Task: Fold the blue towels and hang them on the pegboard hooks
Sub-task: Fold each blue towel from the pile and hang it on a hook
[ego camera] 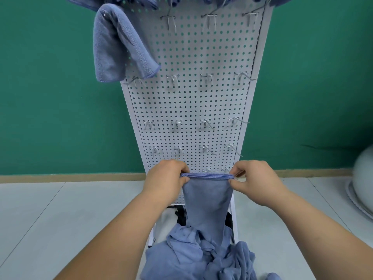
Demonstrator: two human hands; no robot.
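Note:
A folded blue towel (pixel 207 199) hangs in front of me, its top edge stretched level. My left hand (pixel 165 180) pinches the left corner and my right hand (pixel 256 182) pinches the right corner. The layered edges lie stacked between my fingers. Behind stands the white pegboard (pixel 191 102) with rows of metal hooks (pixel 205 78). One folded blue towel (pixel 117 45) hangs over a hook at the upper left. More blue towels (pixel 137 1) hang along the top edge, cut off by the frame. A heap of loose blue towels (pixel 201 257) lies below my hands.
The pegboard leans against a green wall (pixel 60 87) above a pale tiled floor (pixel 50 219). A white rounded object (pixel 363 182) sits at the right edge. The pegboard's white base frame (pixel 233 215) and something black (pixel 181 216) show behind the towel heap.

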